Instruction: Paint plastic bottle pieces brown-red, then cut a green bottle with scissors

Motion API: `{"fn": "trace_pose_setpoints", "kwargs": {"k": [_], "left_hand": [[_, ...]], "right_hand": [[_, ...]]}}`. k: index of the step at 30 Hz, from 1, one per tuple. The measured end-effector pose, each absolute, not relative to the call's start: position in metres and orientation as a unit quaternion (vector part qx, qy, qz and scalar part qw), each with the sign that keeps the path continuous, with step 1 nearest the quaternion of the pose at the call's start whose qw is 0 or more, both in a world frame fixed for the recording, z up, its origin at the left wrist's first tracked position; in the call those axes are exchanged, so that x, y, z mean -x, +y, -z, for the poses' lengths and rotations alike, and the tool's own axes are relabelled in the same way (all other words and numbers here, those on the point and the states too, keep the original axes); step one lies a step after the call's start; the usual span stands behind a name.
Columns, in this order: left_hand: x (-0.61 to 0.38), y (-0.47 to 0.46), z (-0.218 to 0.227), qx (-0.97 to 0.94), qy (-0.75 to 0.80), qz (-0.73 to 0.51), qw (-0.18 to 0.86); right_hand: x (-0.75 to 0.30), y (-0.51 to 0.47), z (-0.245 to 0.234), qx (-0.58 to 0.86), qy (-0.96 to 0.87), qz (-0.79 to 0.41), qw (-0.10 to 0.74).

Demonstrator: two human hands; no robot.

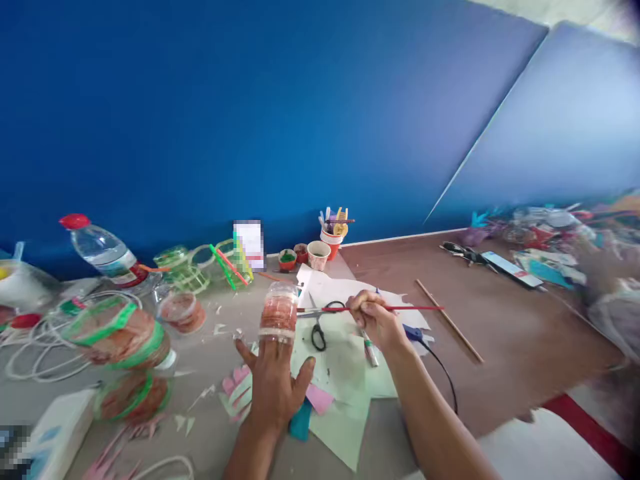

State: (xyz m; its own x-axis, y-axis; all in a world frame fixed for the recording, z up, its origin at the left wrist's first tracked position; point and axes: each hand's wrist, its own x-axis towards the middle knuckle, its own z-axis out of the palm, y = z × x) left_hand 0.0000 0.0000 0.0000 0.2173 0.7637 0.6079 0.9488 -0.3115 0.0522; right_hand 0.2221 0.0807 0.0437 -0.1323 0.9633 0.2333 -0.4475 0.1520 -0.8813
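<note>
My left hand (274, 387) holds up a cut plastic bottle piece (279, 313) with the middle fingers inside it; thumb and little finger stick out at the sides. The bottle piece is coated in reddish-brown paint with a bare see-through end. My right hand (375, 317) is closed around a thin red paintbrush (417, 308), held level. The bristle end points left and lies at the bottle's right side; I cannot tell if it touches. Black-handled scissors (319, 337) lie on pale green paper (345, 420) beneath the brush.
Behind my hands stand small paint cups (287, 260), a patterned paper cup (319, 255) and a cup of brushes (332, 241). Painted bottle pieces with green bands (120, 333) and a water bottle (107, 253) are left. A wooden stick (450, 321) and phone (511, 269) lie right.
</note>
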Motion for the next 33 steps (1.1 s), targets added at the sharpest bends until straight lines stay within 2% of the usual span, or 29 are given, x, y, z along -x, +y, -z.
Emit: {"fn": "trace_pose_setpoints", "kwargs": {"k": [7, 13, 19, 23, 28, 33], "left_hand": [[-0.0027, 0.0031, 0.0031, 0.775, -0.547, 0.267, 0.17], [-0.0033, 0.0033, 0.0004, 0.779, -0.538, 0.276, 0.166], [-0.0029, 0.0027, 0.0009, 0.777, -0.544, 0.287, 0.136], [-0.0008, 0.0034, 0.0036, 0.779, -0.543, 0.28, 0.141], [-0.0006, 0.0029, 0.0025, 0.782, -0.537, 0.273, 0.156], [-0.0011, 0.0023, -0.0006, 0.778, -0.532, 0.294, 0.157]], "right_hand": [[-0.2167, 0.0781, -0.0458, 0.296, -0.477, -0.607, 0.563], [-0.2209, 0.0785, -0.0477, 0.285, -0.483, -0.584, 0.586], [-0.2236, 0.0774, -0.0478, 0.278, -0.503, -0.589, 0.568], [-0.2253, 0.0786, -0.0489, 0.267, -0.494, -0.574, 0.596], [-0.2233, 0.0795, -0.0495, 0.311, -0.496, -0.578, 0.569], [-0.2244, 0.0807, -0.0495, 0.309, -0.474, -0.576, 0.59]]}}
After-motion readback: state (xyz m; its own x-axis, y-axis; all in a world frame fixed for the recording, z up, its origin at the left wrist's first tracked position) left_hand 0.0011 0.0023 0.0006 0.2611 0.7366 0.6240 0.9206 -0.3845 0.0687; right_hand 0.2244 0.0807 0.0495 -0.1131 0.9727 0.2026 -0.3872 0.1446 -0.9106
